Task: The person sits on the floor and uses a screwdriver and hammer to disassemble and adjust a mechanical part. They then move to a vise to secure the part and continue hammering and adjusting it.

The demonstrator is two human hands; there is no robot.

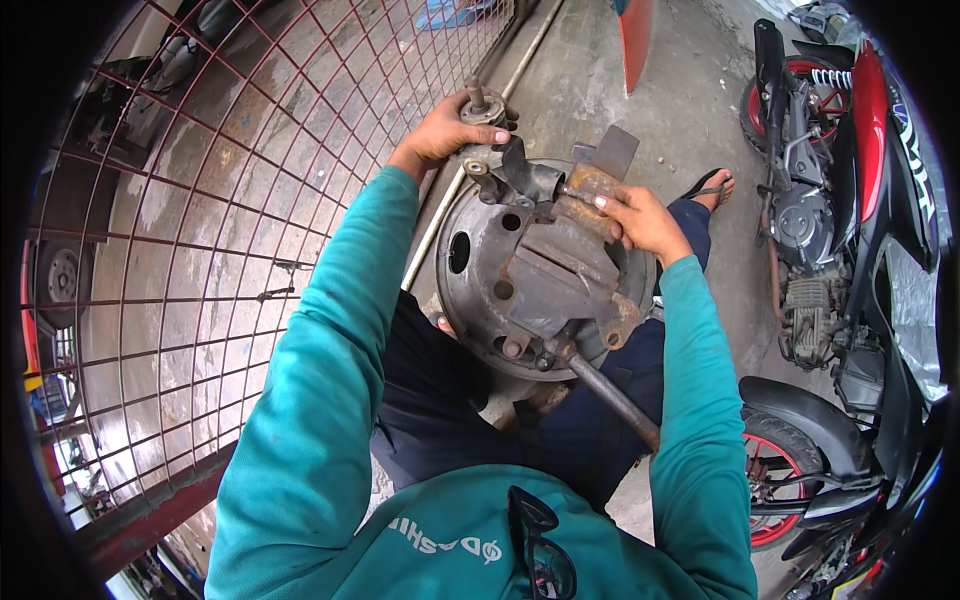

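Note:
A worn metal bench vise sits on a round steel wheel rim between my legs. Its long handle bar slants toward my right forearm. My left hand is wrapped around a dark metal housing that has a stubby shaft sticking up. The housing's curved arm and tube-like end reach over the vise's far side. My right hand is closed, its thumb along a short metal rod that points at the tube-like end. The right fingertips are partly hidden beside the rusty yellowish block.
A red wire-mesh fence stands close on my left, with a pale pole along the floor beside it. Parked motorcycles line the right side. An orange-red panel is ahead. My sandaled foot rests beyond the rim.

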